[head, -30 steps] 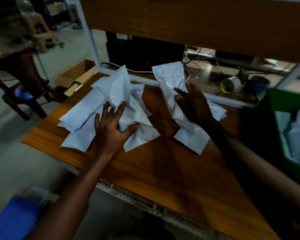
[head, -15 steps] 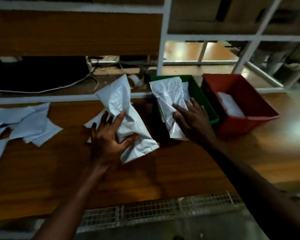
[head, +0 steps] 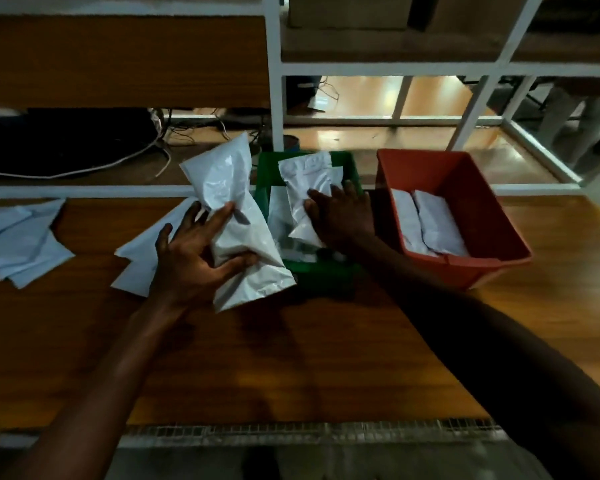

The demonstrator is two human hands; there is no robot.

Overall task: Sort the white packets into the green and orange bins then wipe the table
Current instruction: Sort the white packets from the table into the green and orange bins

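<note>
On the wooden table (head: 326,358), the left hand (head: 191,258) grasped a large crumpled white packet (head: 236,216), its fingers spread up the near face and its thumb wrapped under the lower part. That packet stood tilted, its top leaning away from the person and its lower edge just beside the near left corner of the green bin (head: 326,275). Behind the hand, a flat white packet (head: 142,261) lay on the table, partly covered by the wrist and palm.

Over the green bin, the right hand (head: 340,216) held a smaller white packet (head: 309,192), with the fingers laid against its right side; whether the thumb closed round it could not be told, since the hand's back faced the camera. This packet leaned upright inside the bin, with other white packets visible beneath it.

Just right of the green bin sat the orange bin (head: 482,244), holding two white packets (head: 426,226) lying side by side on its floor. Far to the left, a loose heap of white packets (head: 18,237) rested on the table near its edge. Behind the table ran a white metal shelf frame (head: 274,98), with cables lying on the lower shelf.
</note>
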